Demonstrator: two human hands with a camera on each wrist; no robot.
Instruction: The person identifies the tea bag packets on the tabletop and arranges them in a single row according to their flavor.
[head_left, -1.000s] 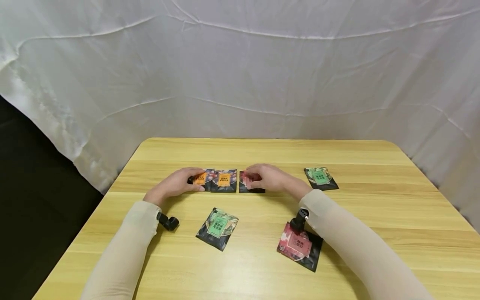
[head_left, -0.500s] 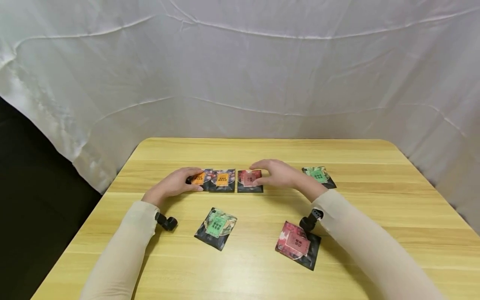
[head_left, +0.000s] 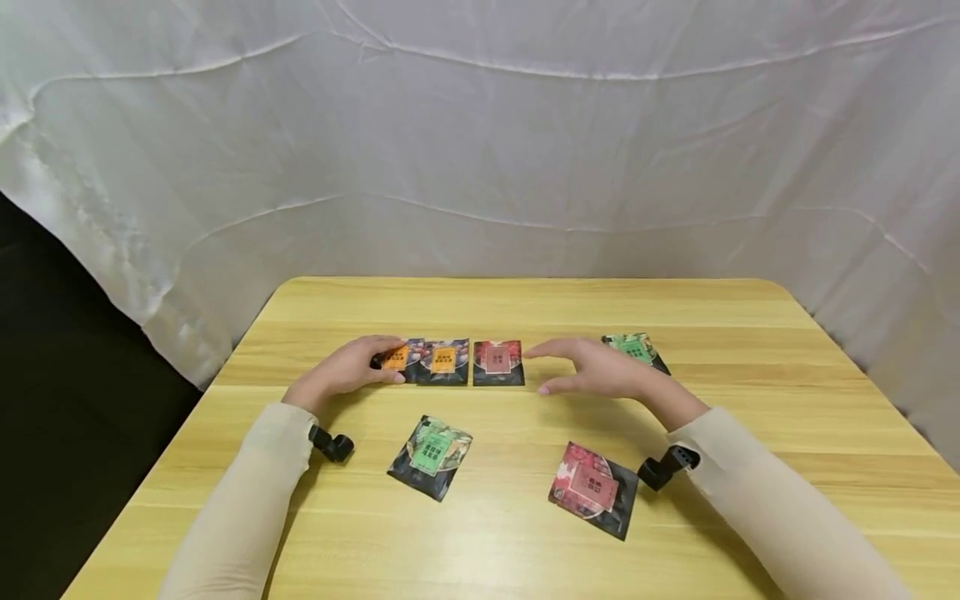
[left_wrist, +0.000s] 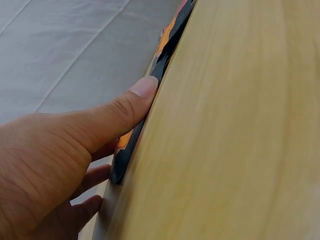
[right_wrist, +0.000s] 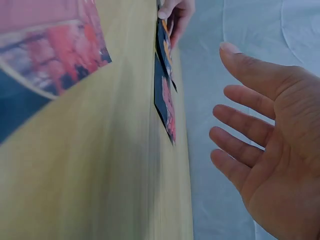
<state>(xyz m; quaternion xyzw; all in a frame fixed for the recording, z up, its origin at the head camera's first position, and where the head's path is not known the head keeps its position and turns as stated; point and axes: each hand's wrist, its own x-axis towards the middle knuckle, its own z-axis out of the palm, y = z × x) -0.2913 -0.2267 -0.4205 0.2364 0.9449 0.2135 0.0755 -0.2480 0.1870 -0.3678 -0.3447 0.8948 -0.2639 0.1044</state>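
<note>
In the head view my left hand (head_left: 348,365) rests at the left end of a row of flat sachets on the table. Its thumb and fingers lie on the leftmost orange-labelled sachet (head_left: 395,360), partly covering it; in the left wrist view the straight thumb touches that sachet's edge. A second orange-labelled sachet (head_left: 443,362) adjoins it, slightly overlapping. To the right, with a narrow gap, lies a red-labelled sachet (head_left: 498,362). My right hand (head_left: 600,367) hovers just right of this one, fingers spread and holding nothing, as the right wrist view also shows.
A green-labelled sachet (head_left: 431,457) lies tilted in the middle front, and another red-labelled sachet (head_left: 594,490) sits near my right wrist. Behind the right hand, a second green-labelled sachet (head_left: 636,349) is partly hidden. A pale curtain (head_left: 480,167) hangs beyond the wooden table (head_left: 495,550).
My right hand has let go of the red-labelled sachet in the row and moved right, off it. That sachet stays in place. The left hand has kept its position.
</note>
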